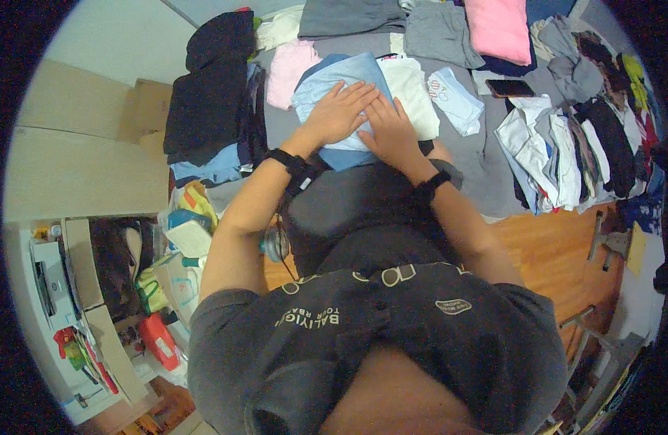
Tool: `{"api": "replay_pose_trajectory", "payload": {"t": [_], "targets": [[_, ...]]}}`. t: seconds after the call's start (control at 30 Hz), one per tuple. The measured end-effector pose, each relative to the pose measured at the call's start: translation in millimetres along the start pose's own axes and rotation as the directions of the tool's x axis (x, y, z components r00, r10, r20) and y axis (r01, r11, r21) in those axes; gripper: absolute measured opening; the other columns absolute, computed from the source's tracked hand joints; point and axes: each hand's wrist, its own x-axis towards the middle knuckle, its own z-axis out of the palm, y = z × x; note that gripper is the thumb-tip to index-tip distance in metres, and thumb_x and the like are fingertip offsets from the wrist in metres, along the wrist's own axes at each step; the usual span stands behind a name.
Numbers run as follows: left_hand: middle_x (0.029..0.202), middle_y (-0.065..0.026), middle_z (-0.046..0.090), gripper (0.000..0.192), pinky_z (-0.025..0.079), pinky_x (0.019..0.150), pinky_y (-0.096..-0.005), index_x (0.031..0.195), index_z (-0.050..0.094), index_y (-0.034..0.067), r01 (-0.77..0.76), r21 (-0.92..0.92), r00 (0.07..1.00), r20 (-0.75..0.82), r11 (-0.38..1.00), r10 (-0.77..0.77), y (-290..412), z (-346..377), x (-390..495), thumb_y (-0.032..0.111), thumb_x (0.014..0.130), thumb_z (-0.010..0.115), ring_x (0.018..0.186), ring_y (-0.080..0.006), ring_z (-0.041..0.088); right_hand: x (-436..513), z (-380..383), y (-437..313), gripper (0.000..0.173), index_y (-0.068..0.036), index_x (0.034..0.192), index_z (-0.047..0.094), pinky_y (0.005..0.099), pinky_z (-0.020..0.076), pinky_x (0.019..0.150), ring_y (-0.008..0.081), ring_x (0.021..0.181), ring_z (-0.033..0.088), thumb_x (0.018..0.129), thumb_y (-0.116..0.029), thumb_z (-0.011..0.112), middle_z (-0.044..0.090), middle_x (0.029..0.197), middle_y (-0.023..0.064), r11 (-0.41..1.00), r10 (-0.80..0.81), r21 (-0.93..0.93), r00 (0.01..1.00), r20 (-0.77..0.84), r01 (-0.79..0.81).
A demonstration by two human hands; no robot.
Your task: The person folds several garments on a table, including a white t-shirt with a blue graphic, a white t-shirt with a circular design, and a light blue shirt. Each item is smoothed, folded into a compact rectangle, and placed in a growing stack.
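Note:
Light blue folded denim (pixel 317 100) lies in front of me, over a darker blue denim piece (pixel 347 160). My left hand (pixel 338 115) rests palm down on the light denim, its fingers slightly spread. Beside it, my right hand (pixel 391 128) presses flat on the same cloth; the fingertips of both hands meet near the middle. Neither hand grips anything. Just right of the denim is a white folded garment (pixel 415 95), partly covered by it. A pale pink folded garment (pixel 290 73) lies to the left.
Stacked black clothes (pixel 209 109) stand at the left of the grey bedding (pixel 470 163). A printed light blue garment (pixel 455 100), a phone (pixel 509 88) and a row of folded clothes (pixel 565 157) lie to the right. Farther back are grey shorts (pixel 440 35) and a pink folded item (pixel 497 32).

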Motion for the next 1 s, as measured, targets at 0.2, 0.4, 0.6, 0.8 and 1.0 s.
{"api": "replay_pose_trajectory", "payload": {"t": [0.2,0.4,0.6,0.8,1.0], "targets": [[0.153,-0.0092,0.040,0.056,0.026,0.115,-0.0542,0.147,0.040,0.016,0.187,-0.005,0.982,0.030,0.982,-0.187,-69,12,25,0.044,0.099,0.044,0.142,-0.0279,0.035,-16,-3,7,0.067,-0.013,0.142,0.046,0.0549,0.0279,0.113,0.0384,0.138,0.037,0.085,-0.042,0.065,0.042,0.149,0.0174,0.997,-0.030,-0.064,0.999,0.021,0.031],[0.133,-0.0157,0.056,0.046,0.039,0.104,-0.0495,0.131,0.055,0.009,0.268,-0.006,0.957,-0.118,0.964,-0.266,-107,1,30,0.039,0.097,0.049,0.125,-0.0351,0.050,-16,-15,2,0.060,-0.016,0.136,0.054,0.0582,0.0271,0.112,0.0406,0.138,0.036,0.083,-0.040,0.067,0.043,0.146,0.0179,1.000,-0.016,-0.026,1.000,-0.014,0.016],[0.114,-0.0154,0.064,0.031,0.046,0.089,-0.0469,0.107,0.069,0.006,0.354,-0.082,0.876,-0.320,0.932,-0.361,-95,-23,-3,0.030,0.087,0.067,0.101,-0.0374,0.057,4,-18,-19,0.050,-0.008,0.129,0.057,0.0562,0.0264,0.114,0.0352,0.140,0.036,0.083,-0.027,0.065,0.047,0.142,0.0156,0.996,-0.053,0.068,0.997,0.051,0.049],[0.097,-0.0169,0.068,0.030,0.049,0.084,-0.0452,0.104,0.069,0.005,0.423,-0.151,0.892,-0.104,0.894,-0.440,-103,-19,5,0.029,0.086,0.068,0.095,-0.0385,0.061,25,-2,-46,0.045,-0.005,0.125,0.059,0.0541,0.0223,0.116,0.0276,0.141,0.037,0.083,-0.021,0.062,0.052,0.139,0.0115,0.931,-0.333,0.214,0.930,0.157,0.297],[0.095,-0.0194,0.068,0.029,0.050,0.080,-0.0441,0.101,0.066,0.003,0.357,-0.307,0.911,-0.095,0.882,-0.402,-109,-7,18,0.029,0.088,0.066,0.090,-0.0390,0.064,10,-6,-32,0.050,-0.011,0.131,0.057,0.0545,0.0193,0.117,0.0263,0.141,0.035,0.086,-0.031,0.062,0.049,0.145,0.0049,0.943,-0.312,0.167,0.938,0.151,0.287]]}}
